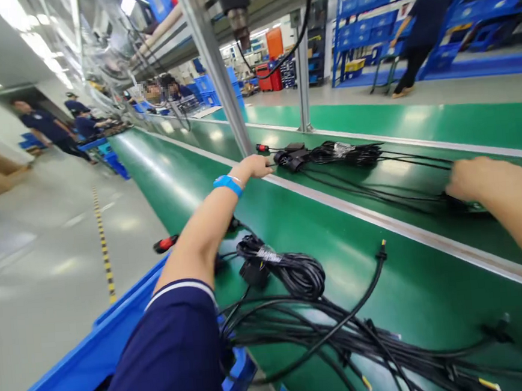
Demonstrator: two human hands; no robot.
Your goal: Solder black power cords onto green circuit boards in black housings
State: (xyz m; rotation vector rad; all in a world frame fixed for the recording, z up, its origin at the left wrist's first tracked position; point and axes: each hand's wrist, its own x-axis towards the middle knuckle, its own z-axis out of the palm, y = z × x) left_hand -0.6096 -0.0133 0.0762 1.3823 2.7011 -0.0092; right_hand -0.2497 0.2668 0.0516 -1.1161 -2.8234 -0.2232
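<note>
My left hand [256, 167], with a blue wristband [227, 185], is closed on a thin black cable at the left end of a wire harness. This harness [345, 151] lies along the far strip of the green bench, its middle coiled and tied, with a red-tipped connector [263, 148] beyond my fingers. At its right end my right hand [485, 179], slightly blurred, is closed around the black cables; a dark part below the fingers is partly hidden. Nearer to me, a second coiled harness [289, 265] rests on many loose black cables [344, 333], some with yellow tips.
A blue bin [87, 342] stands at the bench's near left, a red-tipped connector [166, 244] above its rim. A metal rail [362, 220] runs along the bench. An upright post [222, 72] and a hanging power tool [237, 16] are ahead. Several people are in the background.
</note>
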